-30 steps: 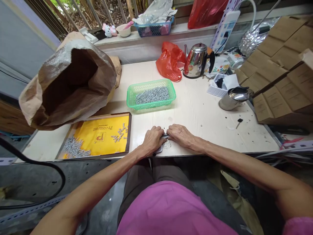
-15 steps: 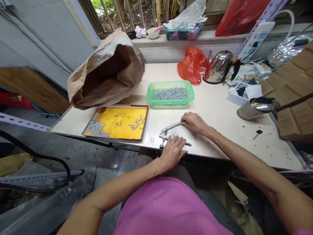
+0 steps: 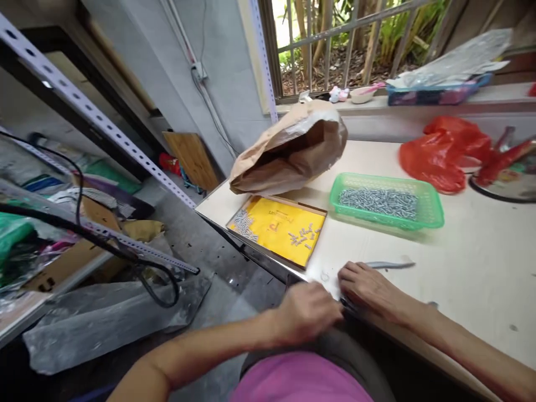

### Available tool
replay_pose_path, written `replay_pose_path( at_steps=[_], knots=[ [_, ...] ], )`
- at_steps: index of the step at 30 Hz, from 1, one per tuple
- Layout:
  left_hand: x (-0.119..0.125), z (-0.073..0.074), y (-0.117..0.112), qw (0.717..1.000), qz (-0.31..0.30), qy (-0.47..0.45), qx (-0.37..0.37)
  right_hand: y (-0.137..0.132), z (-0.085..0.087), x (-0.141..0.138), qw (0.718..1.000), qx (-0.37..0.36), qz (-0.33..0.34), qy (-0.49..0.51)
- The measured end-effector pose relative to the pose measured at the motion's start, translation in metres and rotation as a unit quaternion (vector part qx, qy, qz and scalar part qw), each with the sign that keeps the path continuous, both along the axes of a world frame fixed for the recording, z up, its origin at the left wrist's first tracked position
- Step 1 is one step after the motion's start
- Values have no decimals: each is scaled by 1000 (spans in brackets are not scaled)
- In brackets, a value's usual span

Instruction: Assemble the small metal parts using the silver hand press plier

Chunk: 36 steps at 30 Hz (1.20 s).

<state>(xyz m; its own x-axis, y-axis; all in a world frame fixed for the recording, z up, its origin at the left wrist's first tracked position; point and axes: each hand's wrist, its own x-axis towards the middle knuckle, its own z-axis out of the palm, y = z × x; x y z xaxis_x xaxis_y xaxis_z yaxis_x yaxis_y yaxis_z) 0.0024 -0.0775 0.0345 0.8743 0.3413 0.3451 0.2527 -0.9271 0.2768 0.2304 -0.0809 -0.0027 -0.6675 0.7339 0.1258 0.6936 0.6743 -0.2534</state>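
Observation:
My right hand [image 3: 368,287] lies low over the table near its front edge, fingers curled over the head end of spring-loaded pliers. One grey handle of the pliers [image 3: 391,264] sticks out to the right beyond the knuckles; the rest is hidden. My left hand [image 3: 307,312], blurred, is curled closed just off the table edge, left of my right hand. Whatever is inside its fingers is hidden. A small clear ring-like piece [image 3: 324,276] sits on the table near the fingers. Beyond lies a shallow tray with a yellow bottom [image 3: 268,229], with small metal screw-like parts in two groups.
A green plastic basket [image 3: 387,223] full of similar metal parts stands behind my right hand. An open brown paper bag [image 3: 288,151] leans behind the tray. A red plastic bag [image 3: 444,153] and a shiny kettle [image 3: 508,173] are at the back right.
The view has swung to the left. My right hand has moved from the handle's end to the pliers' head; my left hand has left the lower handle and curled closed off the table edge.

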Motion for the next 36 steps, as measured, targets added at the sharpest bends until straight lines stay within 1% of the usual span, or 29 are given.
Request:
replay_pose_path(
  at_steps=[1, 2, 3, 5, 6, 7, 9, 10, 11, 12, 14, 15, 17, 19, 21, 23, 24, 25, 26, 27, 28, 29, 30, 31, 32, 34, 36],
  knots=[
    [-18, 7, 21, 996, 93, 14, 3, 2, -3, 1, 999, -11, -5, 39],
    [-35, 13, 46, 980, 195, 24, 7, 3, -1, 3, 996, -20, -17, 83],
    [-51, 18, 71, 957, 287, 30, 10, 5, 4, 6, 991, -21, -37, 131],
    [-78, 25, 122, 912, 403, 69, 14, 12, 23, 19, 971, 16, -101, 218],
    [-89, 26, 144, 891, 443, 98, 12, 19, 36, 28, 956, 56, -149, 246],
    [-97, 26, 163, 875, 467, 127, 9, 27, 49, 39, 938, 106, -201, 262],
    [-108, 25, 191, 852, 495, 172, -4, 49, 70, 64, 900, 193, -302, 247],
    [-111, 23, 200, 845, 500, 189, -14, 60, 77, 76, 887, 216, -339, 227],
    [-112, 22, 207, 840, 503, 202, -26, 70, 80, 88, 895, 193, -353, 192],
    [-112, 20, 212, 838, 501, 211, -37, 77, 81, 98, 907, 166, -354, 155],
    [-113, 16, 221, 843, 486, 222, -56, 79, 77, 111, 904, 134, -392, 107],
    [-114, 13, 226, 855, 468, 216, -60, 75, 74, 112, 908, 117, -390, 101],
    [-118, 7, 238, 858, 462, 213, -65, 57, 66, 105, 920, 92, -367, 102],
    [-121, 2, 250, 864, 449, 216, -77, 32, 58, 87, 926, 65, -353, 117],
    [-120, 4, 256, 861, 449, 221, -93, 2, 52, 66, 927, 30, -348, 136],
    [-113, 13, 253, 859, 458, 209, -92, -28, 45, 50, 927, -3, -346, 143],
    [-105, 19, 248, 860, 466, 191, -90, -41, 42, 45, 927, -17, -348, 140],
    [-95, 25, 239, 864, 466, 164, -101, -52, 38, 42, 926, -26, -352, 134],
    [-82, 31, 227, 870, 458, 130, -130, -62, 33, 39, 925, -32, -356, 128],
    [-67, 35, 212, 873, 441, 98, -183, -69, 29, 38, 924, -37, -361, 123],
    [-51, 38, 194, 871, 412, 66, -259, -74, 25, 36, 923, -39, -365, 119],
    [-33, 39, 174, 867, 364, 45, -337, -78, 21, 35, 922, -42, -366, 115],
    [-15, 38, 154, 857, 313, 39, -408, -81, 17, 33, 923, -44, -366, 110],
    [2, 34, 133, 841, 279, 33, -463, -82, 15, 32, 923, -44, -367, 104],
    [17, 29, 114, 818, 252, 32, -516, -83, 13, 30, 924, -42, -368, 97],
    [43, 15, 83, 771, 230, 25, -593, -84, 11, 28, 923, -37, -374, 79],
    [60, 1, 66, 743, 233, 32, -627, -86, 10, 26, 922, -31, -380, 62]
  ],
)
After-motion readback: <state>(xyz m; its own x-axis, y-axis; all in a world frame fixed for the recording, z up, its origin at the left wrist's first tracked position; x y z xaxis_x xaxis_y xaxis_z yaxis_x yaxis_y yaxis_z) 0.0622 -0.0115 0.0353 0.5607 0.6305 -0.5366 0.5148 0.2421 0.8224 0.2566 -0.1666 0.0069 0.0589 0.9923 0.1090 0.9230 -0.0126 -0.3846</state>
